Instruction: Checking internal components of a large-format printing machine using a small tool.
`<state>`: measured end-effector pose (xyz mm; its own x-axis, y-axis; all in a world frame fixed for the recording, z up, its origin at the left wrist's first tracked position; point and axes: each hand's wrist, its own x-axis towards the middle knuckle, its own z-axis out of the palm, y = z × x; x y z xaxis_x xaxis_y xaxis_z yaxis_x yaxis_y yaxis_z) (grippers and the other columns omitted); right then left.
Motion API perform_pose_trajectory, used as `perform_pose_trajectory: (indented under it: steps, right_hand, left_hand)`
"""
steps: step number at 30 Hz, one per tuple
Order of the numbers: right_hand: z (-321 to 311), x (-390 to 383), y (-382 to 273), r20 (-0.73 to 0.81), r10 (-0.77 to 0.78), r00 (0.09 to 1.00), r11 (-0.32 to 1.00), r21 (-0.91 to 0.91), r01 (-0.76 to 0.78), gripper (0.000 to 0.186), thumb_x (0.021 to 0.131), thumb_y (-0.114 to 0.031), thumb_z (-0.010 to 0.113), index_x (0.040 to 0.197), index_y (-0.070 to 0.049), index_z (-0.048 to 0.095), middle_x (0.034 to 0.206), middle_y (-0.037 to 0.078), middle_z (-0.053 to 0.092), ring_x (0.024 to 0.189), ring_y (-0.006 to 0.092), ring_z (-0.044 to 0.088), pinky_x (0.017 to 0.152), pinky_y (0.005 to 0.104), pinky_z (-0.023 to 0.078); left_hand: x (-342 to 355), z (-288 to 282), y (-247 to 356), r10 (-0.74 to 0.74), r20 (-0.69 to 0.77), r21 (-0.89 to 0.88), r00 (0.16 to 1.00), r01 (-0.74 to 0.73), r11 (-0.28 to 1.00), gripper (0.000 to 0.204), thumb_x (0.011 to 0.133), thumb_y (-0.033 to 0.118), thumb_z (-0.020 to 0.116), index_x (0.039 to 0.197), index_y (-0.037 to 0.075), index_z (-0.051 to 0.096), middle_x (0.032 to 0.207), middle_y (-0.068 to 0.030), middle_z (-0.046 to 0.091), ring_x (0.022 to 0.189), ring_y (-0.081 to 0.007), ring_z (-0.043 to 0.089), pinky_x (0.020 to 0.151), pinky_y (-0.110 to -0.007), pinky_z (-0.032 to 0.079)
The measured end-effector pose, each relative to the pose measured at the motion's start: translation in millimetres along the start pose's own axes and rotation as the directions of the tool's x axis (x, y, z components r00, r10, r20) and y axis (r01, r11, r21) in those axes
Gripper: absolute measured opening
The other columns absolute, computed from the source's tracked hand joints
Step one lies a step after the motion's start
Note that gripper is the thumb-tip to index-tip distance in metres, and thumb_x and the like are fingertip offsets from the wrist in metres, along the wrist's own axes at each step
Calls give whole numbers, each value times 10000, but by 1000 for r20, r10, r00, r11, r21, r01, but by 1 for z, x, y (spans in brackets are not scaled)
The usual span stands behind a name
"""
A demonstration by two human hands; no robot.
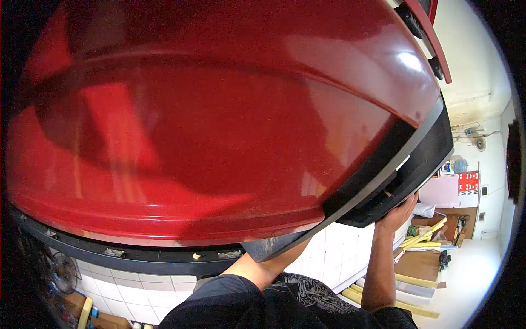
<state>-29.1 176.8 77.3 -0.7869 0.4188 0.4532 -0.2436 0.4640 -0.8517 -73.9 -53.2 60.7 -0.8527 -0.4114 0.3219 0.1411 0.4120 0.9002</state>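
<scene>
A large glossy red car body panel [219, 126] fills most of the head view, with a rolled lip along its lower edge. Along its right side runs a black panel [405, 170] with a grey edge strip and a recess in it. My right hand [401, 214] is closed at the lower right edge of this black panel, its fingers partly hidden behind it. From below, my left forearm [263, 268] reaches up behind the lower end of the grey strip. That covers my left hand, so its fingers do not show.
Under the red panel stretches a dark rail [153, 263] with small scraps on it. White tiles line the floor. A fan [66, 271] stands at the lower left. Yellow foam strips [424, 236] and brown boards lie at the right, near the white wall. Red parts [430, 38] jut out upper right.
</scene>
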Motion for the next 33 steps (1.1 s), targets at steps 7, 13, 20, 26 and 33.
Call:
perform_pose_trajectory:
  steps: [7,13,20,26,33]
  right_hand:
    - [7,-4,-5,-8,85,996,982,168,-82,539,1077,-314,353,1511,4,356,1461,178,445,1290,284,492,1098,374,392]
    - [9,-7,-12,-37,112,993,979,173,-104,537,1077,-324,376,1515,-13,361,1450,178,460,1294,284,490,1089,373,406]
    - [9,-8,-8,-32,61,998,988,146,-56,537,1075,-326,384,1505,-3,374,1449,177,465,1290,282,492,1092,367,397]
    - [6,-6,-9,-33,91,995,986,140,-86,544,1072,-333,380,1500,2,379,1451,172,460,1276,277,496,1091,366,392]
    - [9,-6,-10,-9,81,997,988,136,-79,542,1074,-330,358,1506,-3,362,1442,177,460,1274,279,491,1092,379,386]
  left_hand:
    - [-9,41,-23,96,-249,-66,964,-116,991,195,901,170,666,1010,11,697,943,-256,671,872,-410,668,816,-457,518]
    - [5,4,8,2,-32,124,999,2,992,185,915,186,656,950,9,693,844,-239,682,795,-398,681,777,-465,532]
    - [5,15,-1,-147,88,-29,985,150,988,205,917,188,649,859,-6,678,736,-255,681,698,-411,696,685,-487,554]
    - [4,21,-3,-104,99,-58,990,111,992,217,930,186,638,849,-15,656,794,-287,684,742,-434,694,705,-497,552]
    - [-7,45,-22,-63,-92,-208,994,42,977,220,947,194,626,941,-22,661,931,-279,694,854,-415,691,760,-467,545]
